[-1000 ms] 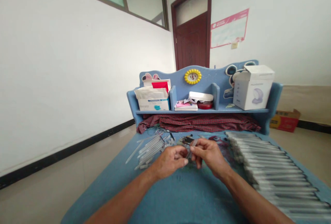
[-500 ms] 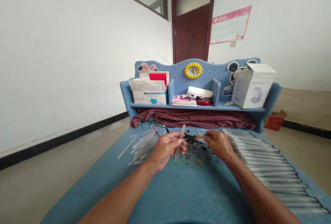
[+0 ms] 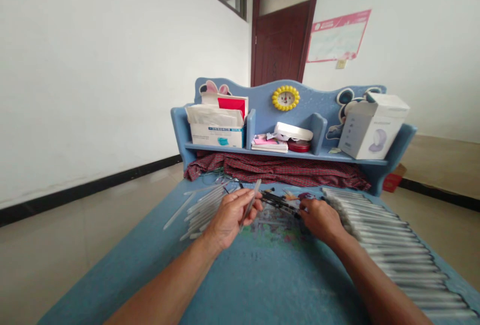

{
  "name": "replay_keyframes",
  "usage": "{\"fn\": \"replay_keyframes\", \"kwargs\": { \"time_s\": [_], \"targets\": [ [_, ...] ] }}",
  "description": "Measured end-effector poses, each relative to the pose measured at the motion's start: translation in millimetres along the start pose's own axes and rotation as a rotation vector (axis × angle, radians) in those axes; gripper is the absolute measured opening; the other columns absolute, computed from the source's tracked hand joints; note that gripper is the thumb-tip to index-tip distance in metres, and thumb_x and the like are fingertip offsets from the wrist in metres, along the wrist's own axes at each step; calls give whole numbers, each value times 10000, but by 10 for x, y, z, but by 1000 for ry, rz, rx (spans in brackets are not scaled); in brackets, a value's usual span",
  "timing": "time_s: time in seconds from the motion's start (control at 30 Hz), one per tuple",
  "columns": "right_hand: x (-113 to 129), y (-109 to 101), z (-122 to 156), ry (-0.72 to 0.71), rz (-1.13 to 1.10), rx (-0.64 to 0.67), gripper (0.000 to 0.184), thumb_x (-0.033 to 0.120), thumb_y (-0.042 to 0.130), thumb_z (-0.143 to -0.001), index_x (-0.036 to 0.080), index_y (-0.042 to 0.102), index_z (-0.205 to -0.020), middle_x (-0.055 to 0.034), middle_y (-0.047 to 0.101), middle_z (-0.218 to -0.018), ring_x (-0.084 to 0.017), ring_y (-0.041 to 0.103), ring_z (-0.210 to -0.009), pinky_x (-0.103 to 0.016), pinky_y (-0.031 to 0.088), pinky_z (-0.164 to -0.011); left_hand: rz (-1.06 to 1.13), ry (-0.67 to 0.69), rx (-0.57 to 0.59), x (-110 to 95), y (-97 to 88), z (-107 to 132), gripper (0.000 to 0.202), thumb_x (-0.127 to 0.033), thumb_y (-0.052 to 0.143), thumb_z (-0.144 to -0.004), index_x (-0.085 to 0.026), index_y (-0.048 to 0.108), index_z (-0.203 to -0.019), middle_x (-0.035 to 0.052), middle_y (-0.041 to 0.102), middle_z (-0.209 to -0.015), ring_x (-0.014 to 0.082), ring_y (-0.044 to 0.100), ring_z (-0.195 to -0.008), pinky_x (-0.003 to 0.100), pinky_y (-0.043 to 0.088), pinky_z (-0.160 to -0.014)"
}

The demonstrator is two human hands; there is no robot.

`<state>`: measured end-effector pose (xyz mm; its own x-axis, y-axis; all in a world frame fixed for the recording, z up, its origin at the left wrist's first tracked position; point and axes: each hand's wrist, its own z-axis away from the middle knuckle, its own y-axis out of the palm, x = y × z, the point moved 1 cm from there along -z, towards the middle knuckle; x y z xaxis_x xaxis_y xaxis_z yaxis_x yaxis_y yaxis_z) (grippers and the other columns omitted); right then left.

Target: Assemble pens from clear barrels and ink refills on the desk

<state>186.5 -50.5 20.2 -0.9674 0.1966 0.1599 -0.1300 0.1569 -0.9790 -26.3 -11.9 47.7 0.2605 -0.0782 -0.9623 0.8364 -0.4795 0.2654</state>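
My left hand [image 3: 234, 215] is closed around a clear, slim plastic tube [image 3: 250, 205], which looks like a pen barrel and tilts upward between thumb and fingers. Across from it, my right hand [image 3: 320, 219] has its fingers pinched together at the right end of a pile of thin black pieces [image 3: 279, 202]. Whatever lies between those fingertips is hidden. Loose clear tubes [image 3: 204, 212] lie heaped left of my left hand. Beside my right forearm, many similar tubes with dark ends [image 3: 401, 250] are laid in a row, next to a grey fuzzy strip [image 3: 344, 217].
A blue desk [image 3: 262, 280] carries everything. At its back lies a bunched red checked cloth [image 3: 288, 170] beneath a shelf with a mask box [image 3: 217, 136], a red round tin [image 3: 299, 146] and a white carton [image 3: 375, 127]. A yellow flower-shaped clock [image 3: 285, 98] is on the shelf's backboard.
My right hand has come down slightly toward the black pieces. My left hand, still holding the tube, has shifted a little left. The whole view has turned slightly.
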Motion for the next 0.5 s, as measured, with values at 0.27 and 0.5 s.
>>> {"fn": "replay_keyframes", "kwargs": {
  "time_s": [0.27,0.5],
  "targets": [
    [159,40,62,-117,11,-81,263,304,393,-813,246,642,-879,-81,677,-860,-210,627,-848,-270,414,-686,8,1,-19,-32,10,16,276,-373,549,-753,-102,580,-791,24,579,-588,51,430,-384,155,211,-341],
    [54,-36,40,20,81,-50,285,293,382,-813,221,643,-903,-108,678,-831,-241,635,-813,-303,431,-665,-12,16,-35,-58,-5,21,300,-402,540,-749,-104,571,-753,17,566,-563,47,406,-354,157,208,-334]
  ]
}}
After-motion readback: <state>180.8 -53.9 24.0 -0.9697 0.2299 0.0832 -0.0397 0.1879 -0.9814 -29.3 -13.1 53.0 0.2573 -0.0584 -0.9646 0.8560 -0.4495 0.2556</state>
